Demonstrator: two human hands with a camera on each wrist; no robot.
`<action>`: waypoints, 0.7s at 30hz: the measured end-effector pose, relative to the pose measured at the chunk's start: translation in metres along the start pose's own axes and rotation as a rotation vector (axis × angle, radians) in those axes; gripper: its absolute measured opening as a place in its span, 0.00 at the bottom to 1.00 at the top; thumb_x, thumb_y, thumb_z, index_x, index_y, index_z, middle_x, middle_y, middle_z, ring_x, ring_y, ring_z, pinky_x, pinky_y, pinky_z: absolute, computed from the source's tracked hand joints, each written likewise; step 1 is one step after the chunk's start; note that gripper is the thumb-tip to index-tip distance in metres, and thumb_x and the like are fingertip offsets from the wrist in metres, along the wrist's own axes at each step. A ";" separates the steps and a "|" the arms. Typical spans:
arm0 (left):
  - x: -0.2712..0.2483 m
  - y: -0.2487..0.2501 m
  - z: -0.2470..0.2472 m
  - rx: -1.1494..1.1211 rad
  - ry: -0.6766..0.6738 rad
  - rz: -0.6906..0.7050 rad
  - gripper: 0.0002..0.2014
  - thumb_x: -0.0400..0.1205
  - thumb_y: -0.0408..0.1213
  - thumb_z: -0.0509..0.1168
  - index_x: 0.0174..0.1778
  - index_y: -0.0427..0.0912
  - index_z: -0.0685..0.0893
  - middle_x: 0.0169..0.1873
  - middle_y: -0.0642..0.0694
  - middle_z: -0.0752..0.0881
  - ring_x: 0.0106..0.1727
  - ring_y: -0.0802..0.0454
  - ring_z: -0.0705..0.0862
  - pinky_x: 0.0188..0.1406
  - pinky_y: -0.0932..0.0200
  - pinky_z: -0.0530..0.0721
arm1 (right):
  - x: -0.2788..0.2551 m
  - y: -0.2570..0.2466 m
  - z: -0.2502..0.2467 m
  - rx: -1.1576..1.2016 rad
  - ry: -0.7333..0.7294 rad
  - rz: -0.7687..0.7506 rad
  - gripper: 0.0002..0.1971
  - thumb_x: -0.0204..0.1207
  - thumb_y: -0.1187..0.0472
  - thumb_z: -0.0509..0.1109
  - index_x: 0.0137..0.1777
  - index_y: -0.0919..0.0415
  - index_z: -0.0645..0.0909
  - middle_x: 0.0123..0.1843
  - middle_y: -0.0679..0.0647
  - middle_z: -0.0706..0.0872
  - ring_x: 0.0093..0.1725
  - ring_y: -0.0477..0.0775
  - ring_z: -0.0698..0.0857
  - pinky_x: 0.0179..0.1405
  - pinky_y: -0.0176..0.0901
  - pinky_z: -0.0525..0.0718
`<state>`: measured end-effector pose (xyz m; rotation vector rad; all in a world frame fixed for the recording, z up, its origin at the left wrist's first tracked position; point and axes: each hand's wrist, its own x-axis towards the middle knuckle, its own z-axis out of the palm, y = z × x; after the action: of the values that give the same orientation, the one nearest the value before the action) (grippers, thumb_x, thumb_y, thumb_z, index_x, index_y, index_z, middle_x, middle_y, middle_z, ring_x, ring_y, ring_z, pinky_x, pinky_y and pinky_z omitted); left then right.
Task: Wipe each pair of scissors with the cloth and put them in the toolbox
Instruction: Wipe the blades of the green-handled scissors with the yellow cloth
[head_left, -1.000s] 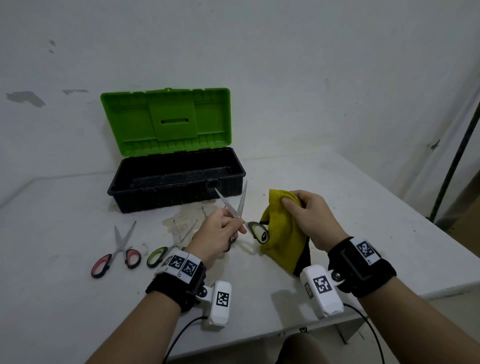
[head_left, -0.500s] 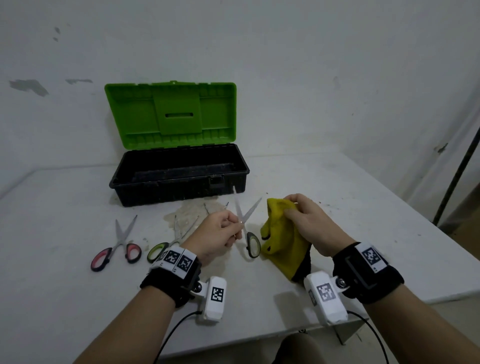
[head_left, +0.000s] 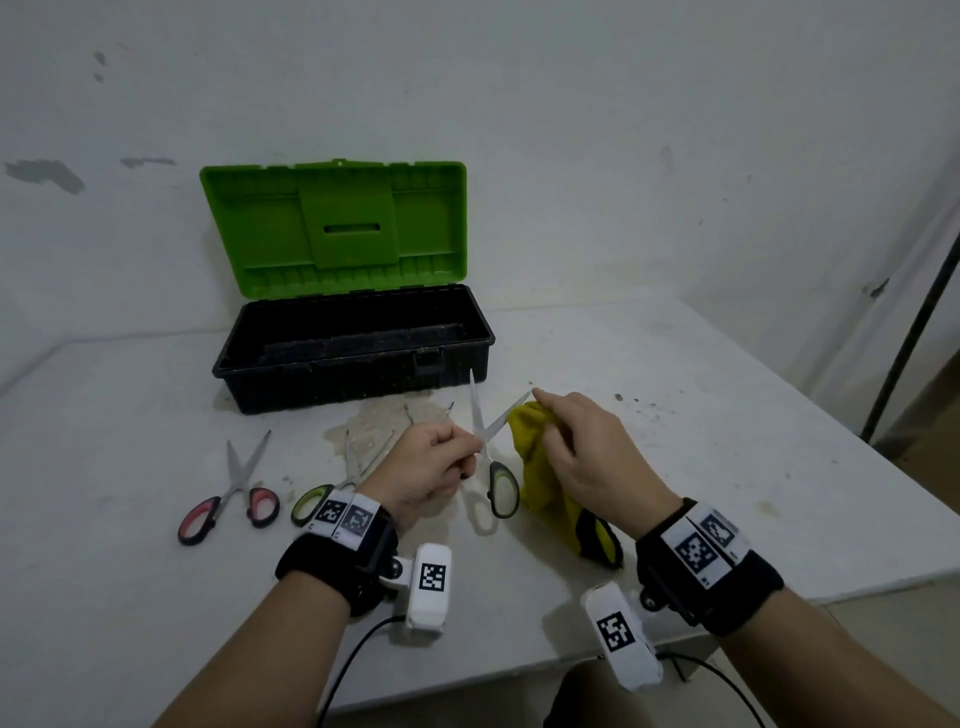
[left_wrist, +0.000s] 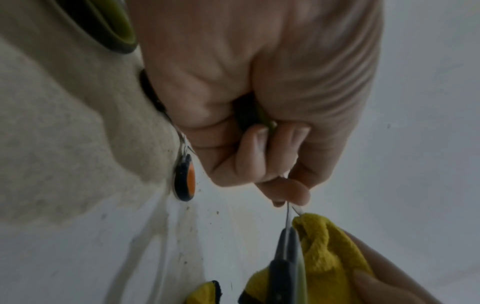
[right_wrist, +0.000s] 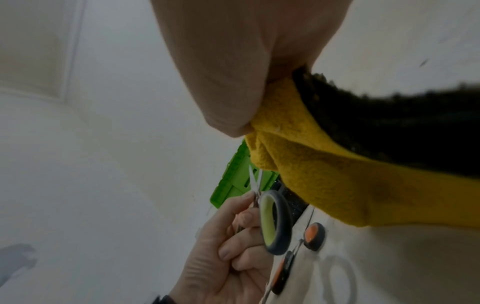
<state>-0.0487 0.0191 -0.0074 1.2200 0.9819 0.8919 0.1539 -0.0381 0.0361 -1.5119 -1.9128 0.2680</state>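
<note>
At about nine o'clock on the table (head_left: 727, 415) lie the red-handled scissors (head_left: 228, 493), blades parted, and just right of them the green-handled scissors (head_left: 332, 483), partly hidden by the left wrist; both look not yet wiped. At twelve o'clock stands the toolbox (head_left: 353, 358), lid up, with nothing that I can make out inside. In the middle, the left hand (head_left: 421, 467) has its fingers curled, pinching one handle of the held scissors (head_left: 491, 447), whose blades stand spread open and point toward twelve, the free loop hanging toward six. At about three o'clock of that, the right hand (head_left: 587, 457) pinches the cloth (head_left: 540, 467) between thumb and fingertips around the right-hand blade near its tip. The step in hand seems to be the wiping of the first pair. Next, I judge, the other blade needs the cloth, then the blades closed before the pair goes toward twelve into the box.
</note>
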 end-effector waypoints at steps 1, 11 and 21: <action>0.000 0.000 0.000 -0.008 0.000 -0.003 0.08 0.85 0.30 0.66 0.46 0.28 0.83 0.28 0.38 0.81 0.15 0.59 0.63 0.12 0.68 0.58 | -0.001 0.000 0.001 -0.031 0.010 -0.020 0.20 0.84 0.63 0.59 0.75 0.56 0.75 0.49 0.49 0.80 0.48 0.48 0.78 0.44 0.23 0.69; -0.002 0.001 0.012 0.087 -0.005 0.053 0.09 0.86 0.32 0.66 0.42 0.33 0.86 0.23 0.47 0.73 0.19 0.57 0.64 0.16 0.67 0.62 | -0.001 -0.011 0.008 -0.132 -0.041 -0.119 0.08 0.77 0.59 0.73 0.54 0.59 0.83 0.45 0.50 0.82 0.45 0.51 0.79 0.45 0.46 0.78; -0.003 -0.001 0.015 0.068 -0.060 0.040 0.10 0.87 0.31 0.64 0.40 0.35 0.81 0.21 0.50 0.70 0.18 0.59 0.62 0.15 0.67 0.60 | -0.004 -0.010 0.015 -0.126 -0.009 -0.136 0.09 0.77 0.62 0.71 0.56 0.56 0.85 0.55 0.56 0.80 0.51 0.60 0.82 0.50 0.54 0.83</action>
<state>-0.0355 0.0118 -0.0068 1.3209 0.9489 0.8539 0.1369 -0.0409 0.0290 -1.4537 -2.0630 0.0951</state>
